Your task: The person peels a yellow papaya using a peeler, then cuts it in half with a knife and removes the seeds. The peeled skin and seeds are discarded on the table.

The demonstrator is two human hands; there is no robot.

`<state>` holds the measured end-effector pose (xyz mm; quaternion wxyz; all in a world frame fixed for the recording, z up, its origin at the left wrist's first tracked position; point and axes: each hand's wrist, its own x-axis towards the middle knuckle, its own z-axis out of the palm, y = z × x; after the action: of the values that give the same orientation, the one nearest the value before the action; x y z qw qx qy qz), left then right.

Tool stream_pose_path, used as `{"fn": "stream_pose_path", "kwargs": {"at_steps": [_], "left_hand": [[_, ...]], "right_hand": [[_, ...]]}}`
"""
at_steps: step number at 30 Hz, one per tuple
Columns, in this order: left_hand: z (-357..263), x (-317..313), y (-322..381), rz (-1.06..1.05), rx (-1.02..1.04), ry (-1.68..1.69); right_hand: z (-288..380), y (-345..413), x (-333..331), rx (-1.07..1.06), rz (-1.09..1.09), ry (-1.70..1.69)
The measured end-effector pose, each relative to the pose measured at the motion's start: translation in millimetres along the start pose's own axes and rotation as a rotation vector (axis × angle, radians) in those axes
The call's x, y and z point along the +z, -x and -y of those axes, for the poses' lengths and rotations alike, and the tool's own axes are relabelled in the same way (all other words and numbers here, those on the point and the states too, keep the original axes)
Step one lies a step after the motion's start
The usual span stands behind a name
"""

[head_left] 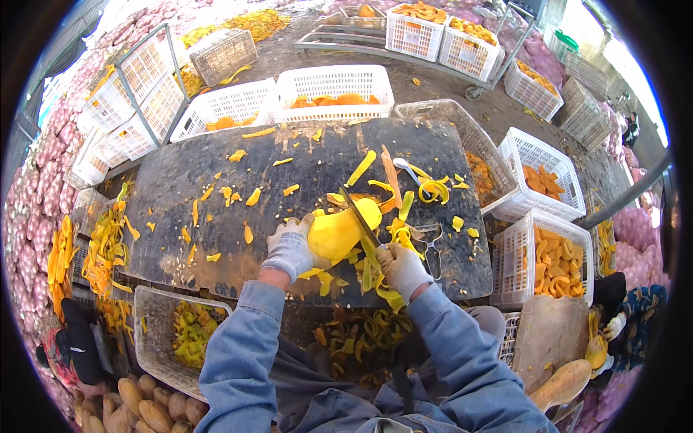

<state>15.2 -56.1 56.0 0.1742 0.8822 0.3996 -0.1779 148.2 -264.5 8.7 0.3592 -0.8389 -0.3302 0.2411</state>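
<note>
On the dark, worn tabletop [303,173] lies a peeled yellow squash [333,238], its neck pointing to the upper right. My gloved left hand [292,246] grips its rounded end. In my gloved right hand [403,268] is the handle of a long knife [360,216], whose blade lies across the squash near the neck end; how deep it cuts I cannot tell. Just right of that hand rests a metal-framed peeler [431,249]. A spoon [409,170] and a brownish-orange strip [391,176] lie beyond the squash, among curled peelings [436,190].
White crates [335,111] with orange pieces line the far edge. More crates, one of cut squash [557,262], stand at the right. Peelings fill part of a crate [178,335] at lower left, near whole squashes [157,414]. Another person's gloved hands [614,327] hold a squash at far right.
</note>
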Motion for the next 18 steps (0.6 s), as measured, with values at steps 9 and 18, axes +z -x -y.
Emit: {"fn": "stream_pose_path", "kwargs": {"at_steps": [9,18], "left_hand": [[7.7,10.6,-11.4,-0.03,0.071,0.101],[12.2,15.2,-11.9,-0.132,0.024,-0.034]], "right_hand": [[-7.0,-63.7,-27.8,0.177,0.508,-0.063],[34.4,-75.2,-29.8,0.35,0.48,-0.033]]}}
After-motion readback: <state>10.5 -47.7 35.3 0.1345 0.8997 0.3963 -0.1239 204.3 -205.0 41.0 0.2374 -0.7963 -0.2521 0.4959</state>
